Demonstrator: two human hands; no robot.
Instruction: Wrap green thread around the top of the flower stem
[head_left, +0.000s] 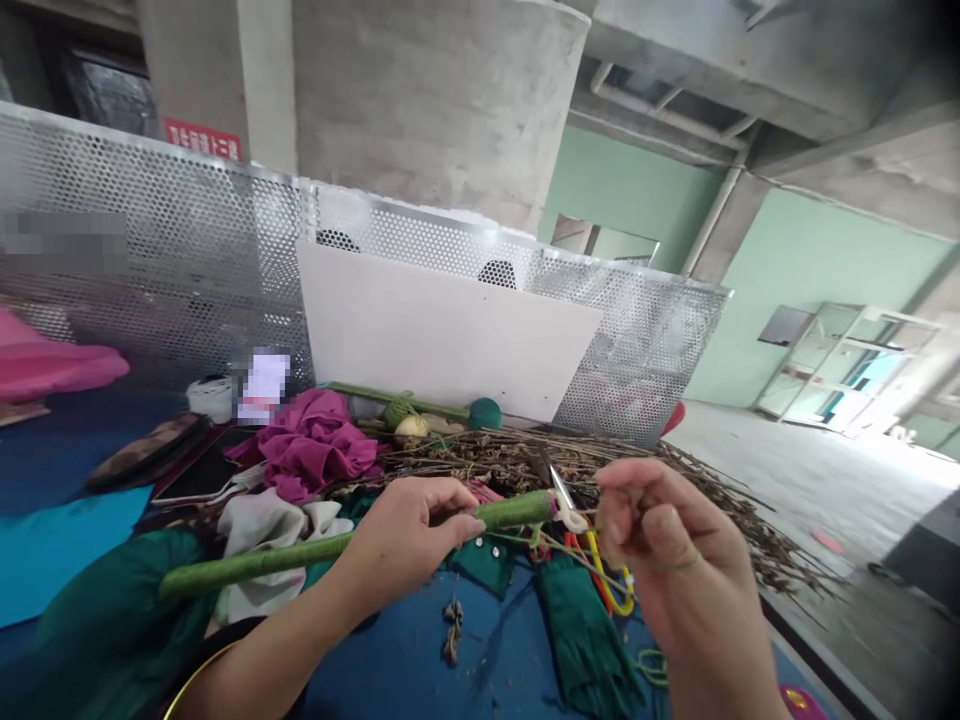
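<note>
My left hand (405, 530) is closed around a green-wrapped stick (259, 565), with the thumb and fingers near its right end. A whitish twisted strip (574, 521) shows at that end, beside a purplish edge. Just right of the strip, my right hand (679, 550) is raised with its fingers curled in; what they hold, if anything, is hidden. Scissors (621, 602) with yellow and orange handles lie behind the stick's tip, partly covered. Below them is a gathered dark green cloth piece (585, 635). The stick's left end rests over a dark green cloth (112, 615).
Dried stalks (697, 500) spread across the back and right of the blue table (405, 655). Magenta cloth (319, 440), white cloth (262, 525) and a tablet-like dark panel (206, 470) lie left. A white board (442, 340) leans on a perforated metal screen (150, 230).
</note>
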